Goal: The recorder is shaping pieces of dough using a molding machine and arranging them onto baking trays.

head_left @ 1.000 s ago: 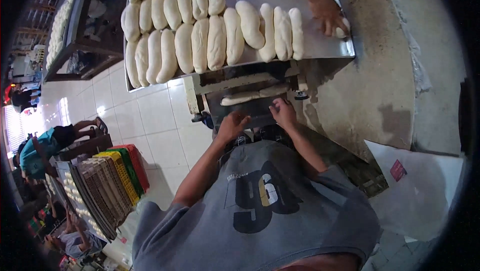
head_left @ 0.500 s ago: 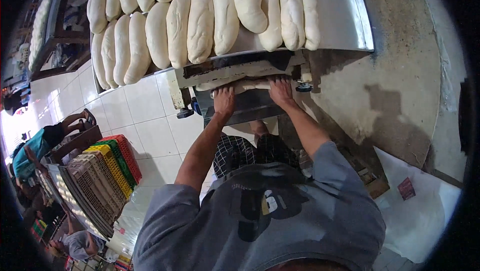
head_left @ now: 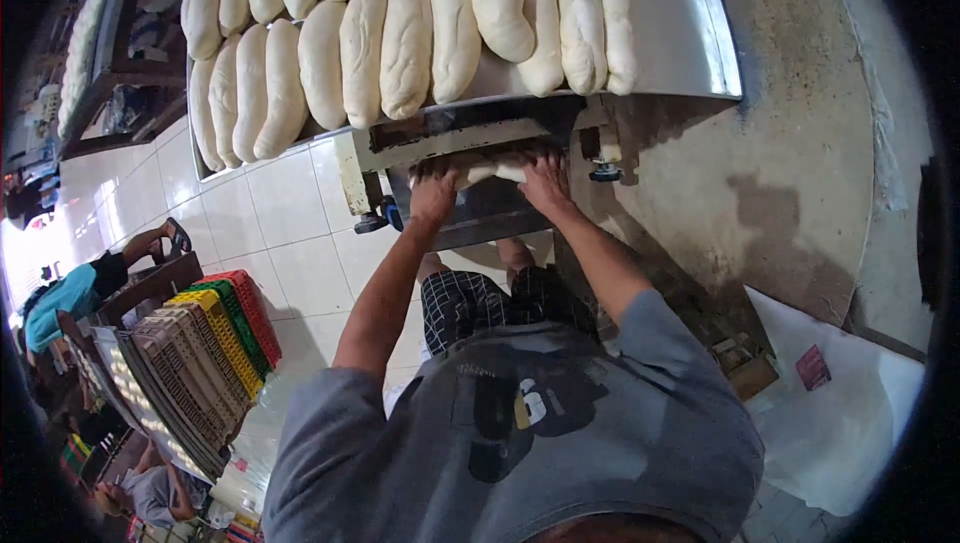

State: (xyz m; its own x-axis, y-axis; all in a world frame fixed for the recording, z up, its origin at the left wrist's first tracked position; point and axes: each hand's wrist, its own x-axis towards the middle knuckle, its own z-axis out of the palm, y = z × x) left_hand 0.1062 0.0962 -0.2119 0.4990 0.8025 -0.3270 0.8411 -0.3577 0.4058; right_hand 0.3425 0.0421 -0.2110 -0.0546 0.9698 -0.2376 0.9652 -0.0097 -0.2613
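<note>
Dough roll (head_left: 480,174): I see it lying crosswise on the dark plate (head_left: 490,218) of the cream-framed machine (head_left: 353,183), between and partly under both hands; its middle narrows, and I cannot tell whether it is one piece or two.
Left hand (head_left: 434,194): palm down over the roll's left end, in contact; I cannot tell how far the fingers curl.
Right hand (head_left: 545,182): palm down over the roll's right end, in contact; fingers point forward into shadow, so I cannot tell whether they close on the dough.
Machine fittings: I see a dark knob (head_left: 606,173) at the right of the frame and another (head_left: 370,223) at the left.
Metal surface (head_left: 680,33): beyond the machine, with its right part bare.
Dough logs (head_left: 405,48): side by side in rows on the metal surface, the near ends at its front edge.
Left side: I see red (head_left: 257,321), green (head_left: 236,328) and yellow (head_left: 220,338) crates, standing on a tiled floor (head_left: 300,263).
Right side: a white sheet (head_left: 835,433) with a reddish patch, well apart from the hands.
</note>
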